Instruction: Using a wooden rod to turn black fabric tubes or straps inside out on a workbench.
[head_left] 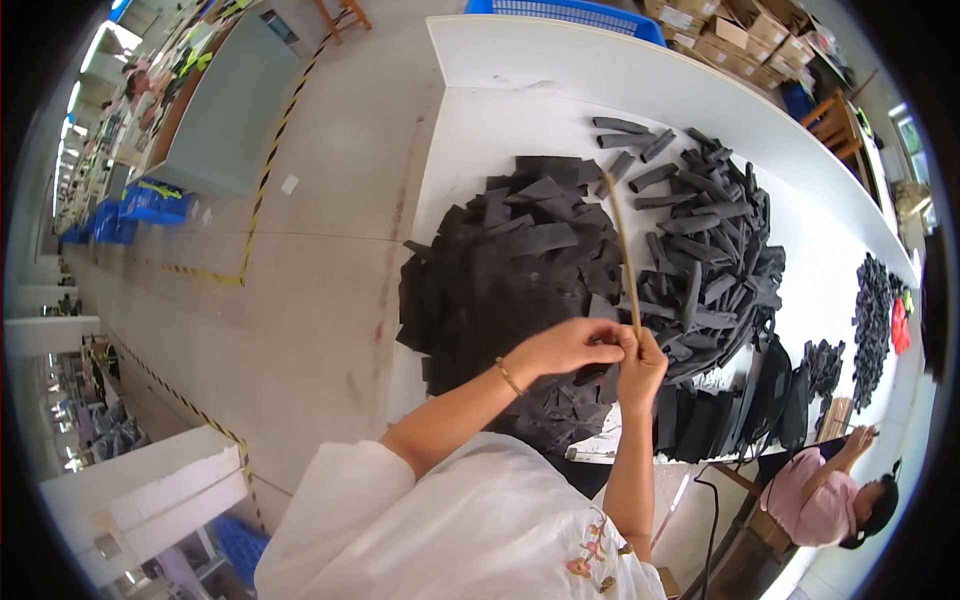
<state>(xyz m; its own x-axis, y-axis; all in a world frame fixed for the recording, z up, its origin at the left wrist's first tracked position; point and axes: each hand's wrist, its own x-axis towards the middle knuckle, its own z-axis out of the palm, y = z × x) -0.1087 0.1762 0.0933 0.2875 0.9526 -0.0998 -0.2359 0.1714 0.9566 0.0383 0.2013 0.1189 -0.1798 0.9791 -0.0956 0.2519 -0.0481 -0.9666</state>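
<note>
Over the white table (805,265), the right hand (643,375) clasps a thin stick (622,235); whether the left hand (580,346) beside it pinches anything cannot be told. The dark tubes (705,222) seem done, the flat pieces (500,275) left.

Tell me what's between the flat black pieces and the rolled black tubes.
In the head view, a thin brown stick held by the right hand shows between flat pieces and tubes.

- Illumination: bright; glowing white light strips (93,50) at ten o'clock, pale glass window (908,150) at two.
- Shadow detail: low in matte black fabric heap (490,290).
- Distortion: straight edges bow toward blackened rim.
</note>
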